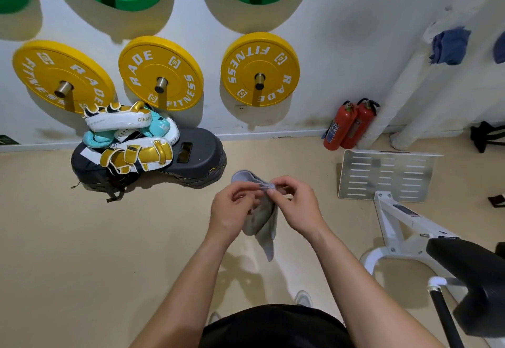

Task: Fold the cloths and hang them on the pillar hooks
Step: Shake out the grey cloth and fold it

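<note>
My black top [273, 325] fills the near edge, and my forearms reach out from it over the floor [109, 238]. Both hands meet in mid-air at the cloth [262, 224], a grey one. It is bunched lengthwise and hangs down between my wrists.

My left hand [232, 208] has its fingers curled round the upper part. I judge it takes the weight, leaving the other free for fine work. My right hand [292, 205] pinches the small loop [266, 186] at the cloth's top edge between thumb and forefinger, and my left fingertips touch the same loop. I think I hold it up and taut like this to open it, since a hook needs that loop. The fold looks rough rather than neat.

Far right, the pillar [404, 74] rises against the wall. A blue cloth [449, 47] already hangs on it, which shows where mine goes. The hook itself I can't make out. The pillar is well apart from me, so I'd have to step right to reach it.
</note>
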`<state>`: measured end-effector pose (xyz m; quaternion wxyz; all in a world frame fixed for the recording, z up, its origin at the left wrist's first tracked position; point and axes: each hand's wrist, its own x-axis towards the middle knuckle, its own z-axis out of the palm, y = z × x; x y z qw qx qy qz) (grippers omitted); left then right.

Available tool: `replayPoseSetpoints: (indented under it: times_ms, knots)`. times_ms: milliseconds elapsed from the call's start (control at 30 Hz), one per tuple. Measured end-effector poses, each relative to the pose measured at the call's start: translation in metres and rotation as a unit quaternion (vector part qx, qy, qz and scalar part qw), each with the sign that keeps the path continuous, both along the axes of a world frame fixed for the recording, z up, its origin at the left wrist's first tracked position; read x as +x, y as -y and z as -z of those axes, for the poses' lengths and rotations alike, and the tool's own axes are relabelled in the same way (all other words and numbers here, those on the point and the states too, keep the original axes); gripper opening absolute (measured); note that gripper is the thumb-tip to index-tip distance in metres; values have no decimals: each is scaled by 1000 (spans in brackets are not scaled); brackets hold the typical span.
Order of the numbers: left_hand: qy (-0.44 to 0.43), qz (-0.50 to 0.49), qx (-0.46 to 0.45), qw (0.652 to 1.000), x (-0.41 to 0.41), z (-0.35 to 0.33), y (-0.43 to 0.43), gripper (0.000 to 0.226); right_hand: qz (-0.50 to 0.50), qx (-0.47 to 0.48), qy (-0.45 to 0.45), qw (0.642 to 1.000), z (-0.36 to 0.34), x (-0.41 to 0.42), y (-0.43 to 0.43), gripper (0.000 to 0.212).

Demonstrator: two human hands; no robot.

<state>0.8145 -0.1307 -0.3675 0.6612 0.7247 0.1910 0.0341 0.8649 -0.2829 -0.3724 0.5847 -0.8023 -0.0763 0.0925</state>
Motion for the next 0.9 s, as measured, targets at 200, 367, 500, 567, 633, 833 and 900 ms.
replayPoseSetpoints:
  times_ms: [200,367,500,567,633,833,900]
  knots:
    - [-1,82,410,908,-5,22,-48,27,-36,3,20,999,-14,11,10,10]
    - [37,78,467,880,-7,12,-65,13,-26,-68,33,997,-15,22,20,13]
    - [97,104,385,912,3,-16,-60,16,-11,-115,20,993,-11,26,21,18]
    - [73,97,315,941,8,-28,-55,18,-22,-92,3,996,-16,27,19,16]
    - [54,73,264,960,13,-37,-53,19,-32,-53,-18,998,-24,27,18,15]
    - [58,77,188,977,21,-53,-51,46,-114,-49,-50,991,-51,43,18,28]
    - [59,84,188,977,24,-54,-49,48,-177,-120,-22,977,-62,47,11,46]
